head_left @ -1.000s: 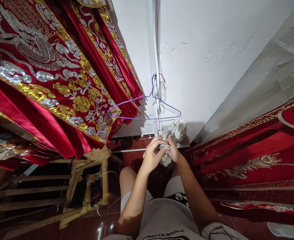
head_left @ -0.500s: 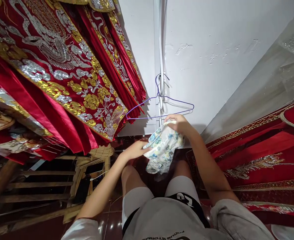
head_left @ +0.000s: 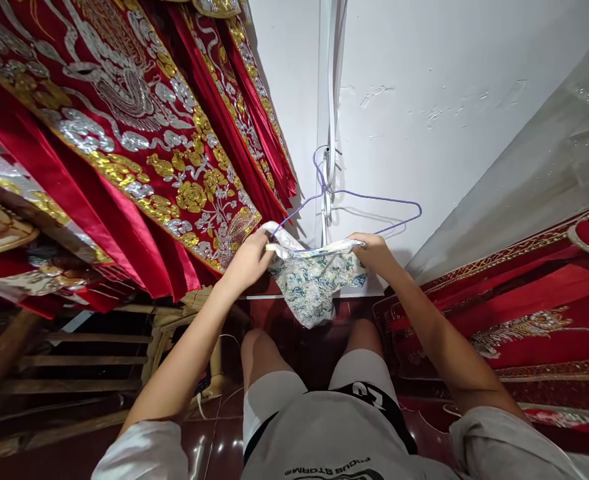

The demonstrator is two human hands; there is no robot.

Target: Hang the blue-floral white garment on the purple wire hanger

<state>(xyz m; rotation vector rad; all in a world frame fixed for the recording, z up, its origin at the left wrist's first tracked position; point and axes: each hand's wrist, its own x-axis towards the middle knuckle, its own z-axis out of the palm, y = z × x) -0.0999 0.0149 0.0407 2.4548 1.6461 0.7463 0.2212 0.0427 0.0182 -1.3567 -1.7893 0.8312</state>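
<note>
A white garment with a blue, green and yellow floral print (head_left: 314, 283) is stretched between my hands, its lower part hanging loose. My left hand (head_left: 250, 259) is closed on its left edge, where the left end of a purple wire hanger (head_left: 374, 196) runs into the cloth. My right hand (head_left: 373, 251) grips the upper right edge of the garment, just below the hanger's bottom bar. The hanger's hook is on a white strap against the wall, and its right corner is bare. Cloth hides the hanger's left corner.
Red cloths with gold and silver embroidery (head_left: 193, 197) hang close on the left. More red embroidered fabric (head_left: 514, 287) and clear plastic sheeting (head_left: 539, 160) are on the right. A bamboo chair (head_left: 84, 360) stands at lower left, on a dark shiny tiled floor.
My left hand has moved up and left to the hanger's left end. The bunched garment is now spread wide below the hanger, which has tilted. My right hand has shifted slightly right.
</note>
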